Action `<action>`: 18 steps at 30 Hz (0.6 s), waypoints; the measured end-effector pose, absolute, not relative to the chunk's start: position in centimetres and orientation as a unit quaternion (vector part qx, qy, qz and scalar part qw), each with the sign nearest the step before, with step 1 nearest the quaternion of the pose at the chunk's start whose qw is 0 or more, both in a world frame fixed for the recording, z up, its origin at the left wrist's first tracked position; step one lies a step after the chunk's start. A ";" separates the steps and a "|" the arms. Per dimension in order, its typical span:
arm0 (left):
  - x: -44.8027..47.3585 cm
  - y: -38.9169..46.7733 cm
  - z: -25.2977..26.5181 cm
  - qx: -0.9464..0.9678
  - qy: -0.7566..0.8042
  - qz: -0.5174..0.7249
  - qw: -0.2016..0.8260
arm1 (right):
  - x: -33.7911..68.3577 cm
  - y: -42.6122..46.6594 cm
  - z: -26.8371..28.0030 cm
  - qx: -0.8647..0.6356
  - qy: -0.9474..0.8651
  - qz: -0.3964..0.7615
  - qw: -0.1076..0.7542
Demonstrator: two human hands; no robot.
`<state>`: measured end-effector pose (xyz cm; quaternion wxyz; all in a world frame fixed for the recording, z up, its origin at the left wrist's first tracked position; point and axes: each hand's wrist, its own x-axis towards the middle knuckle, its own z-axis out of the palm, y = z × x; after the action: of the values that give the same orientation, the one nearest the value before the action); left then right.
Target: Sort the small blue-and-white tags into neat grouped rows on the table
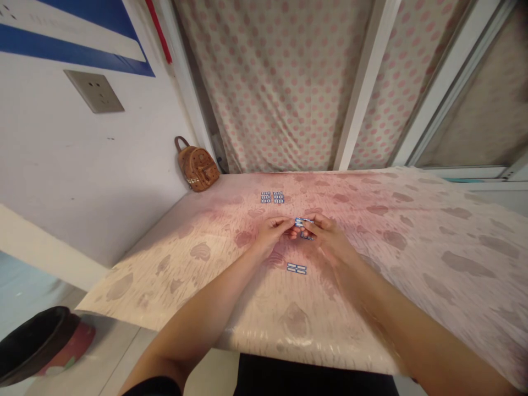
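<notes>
Over the middle of the table, my left hand [278, 230] and my right hand [324, 232] meet at a small sheet of blue-edged white labels [298, 222]. Left thumb and fingertips pinch its left end, while the right thumb and fingers close on its other side and cover part of it. Just below the right fingers, another blue-and-white label piece [307, 236] shows partly; I cannot tell whether it is held or lies on the table. Nearer to me lies a flat label piece [297, 268]. Beyond my hands, two label sheets [272, 197] lie side by side.
A pink-and-cream patterned cloth [198, 286] covers the table. At its far left corner, a small brown backpack [198, 168] rests against the wall. A dotted curtain [284, 82] hangs behind the far edge. On the floor at left stands a dark-lined bin [68, 352].
</notes>
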<state>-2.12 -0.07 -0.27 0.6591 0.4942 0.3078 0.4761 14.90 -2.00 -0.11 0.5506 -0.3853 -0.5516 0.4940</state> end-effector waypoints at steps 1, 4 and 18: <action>-2.1 -0.1 -0.3 0.495 0.308 0.476 0.658 | 14.9 -1.9 -0.2 -0.385 -0.554 0.493 0.550; -2.1 0.0 -0.3 0.495 0.312 0.477 0.656 | 15.1 -1.7 -0.7 -0.378 -0.557 0.494 0.551; -2.1 0.0 -0.3 0.471 0.309 0.471 0.679 | 15.4 -1.6 -0.7 -0.387 -0.600 0.451 0.536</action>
<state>-2.09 -0.01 -0.33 0.6787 0.4712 0.3090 0.4711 15.35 -1.61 -0.73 0.5360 -0.3871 -0.5995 0.4511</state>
